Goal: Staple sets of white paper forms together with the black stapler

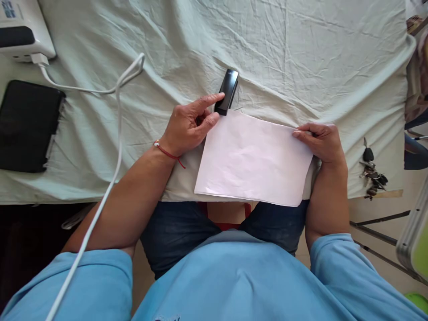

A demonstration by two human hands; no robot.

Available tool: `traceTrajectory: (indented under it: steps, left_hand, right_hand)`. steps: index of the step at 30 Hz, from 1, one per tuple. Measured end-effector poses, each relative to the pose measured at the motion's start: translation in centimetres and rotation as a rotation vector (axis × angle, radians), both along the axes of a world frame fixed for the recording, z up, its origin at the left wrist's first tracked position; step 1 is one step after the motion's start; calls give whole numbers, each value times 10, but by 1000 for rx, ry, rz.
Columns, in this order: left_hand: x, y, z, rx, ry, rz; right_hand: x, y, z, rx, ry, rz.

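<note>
A black stapler (228,87) lies on the cloth, its near end at the upper left corner of a small stack of white paper (254,156). My left hand (194,121) has the index finger along the stapler's top and the thumb at its near end, by the paper's corner; the other fingers are curled. Between thumb and fingers, my right hand (323,140) pinches the upper right corner of the paper. The lower edge of the paper reaches just past the table's front edge, above my lap.
A wrinkled pale green cloth (301,58) covers the table. To the left are a black tablet-like case (28,125) and a white device (30,31), whose white cable (118,116) crosses over my left arm. A bunch of keys (371,171) lies near the right edge.
</note>
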State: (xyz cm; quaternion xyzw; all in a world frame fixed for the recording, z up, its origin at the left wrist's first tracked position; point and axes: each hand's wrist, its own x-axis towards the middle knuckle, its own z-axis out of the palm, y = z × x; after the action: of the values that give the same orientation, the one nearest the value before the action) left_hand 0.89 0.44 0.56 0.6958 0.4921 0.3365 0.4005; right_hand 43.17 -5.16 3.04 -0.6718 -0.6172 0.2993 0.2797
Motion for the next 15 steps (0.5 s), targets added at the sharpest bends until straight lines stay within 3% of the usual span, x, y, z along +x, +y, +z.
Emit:
traceTrajectory:
  steps: [7,15]
  left_hand:
    - [-9,5,3,-102,-54,-1]
    - [-22,18,0,-288,-162,-139]
  right_hand:
    - [3,-4,6,-58,52,23]
    - [-1,-12,13,-129,110,68]
